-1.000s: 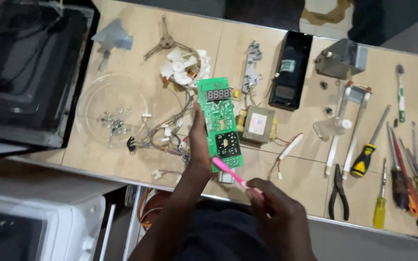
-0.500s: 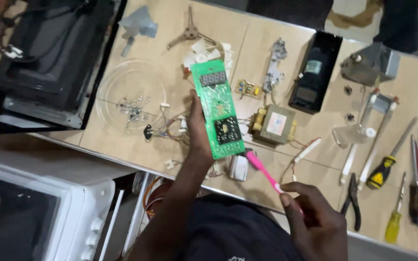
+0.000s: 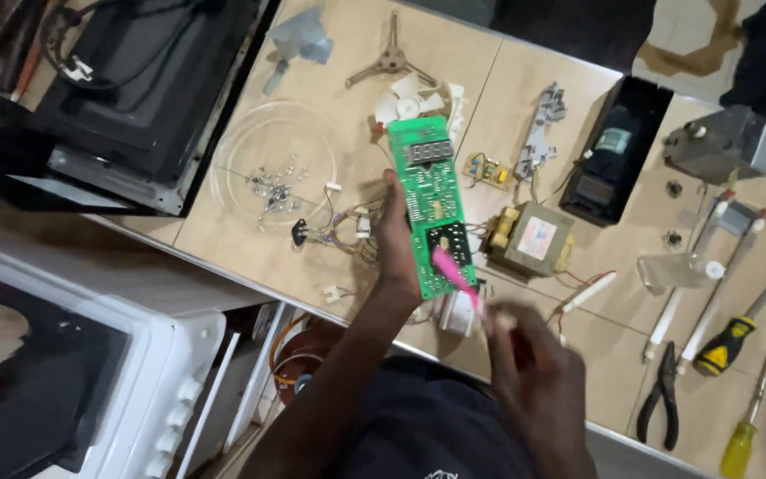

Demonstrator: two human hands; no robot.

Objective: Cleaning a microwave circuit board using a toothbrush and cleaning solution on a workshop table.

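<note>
Closest to the viewer, the person's right hand [image 3: 534,372], blurred, has its fingers closed around the handle of a pink toothbrush [image 3: 456,277], whose head rests on the lower end of a green circuit board [image 3: 432,206]. The left hand [image 3: 396,235] grips that long board by its left edge, holding it upright above the tan tabletop [image 3: 339,62], with a dark display window near its top end. Just right of the board sits a boxy transformer [image 3: 529,238] with copper windings, and a bundle of coloured wires [image 3: 339,229] lies to the left of the hand. Further left, a round glass plate [image 3: 228,182] holds a small heap of screws [image 3: 272,188]. To the right lie black-handled pliers [image 3: 662,404], a yellow-and-black screwdriver [image 3: 742,324] and a yellow-handled one [image 3: 739,439]. At the far side are a white fan [image 3: 414,102], a three-armed bracket [image 3: 390,58] and a black box [image 3: 613,151]. The opened dark oven casing [image 3: 126,98] fills the upper left.
</note>
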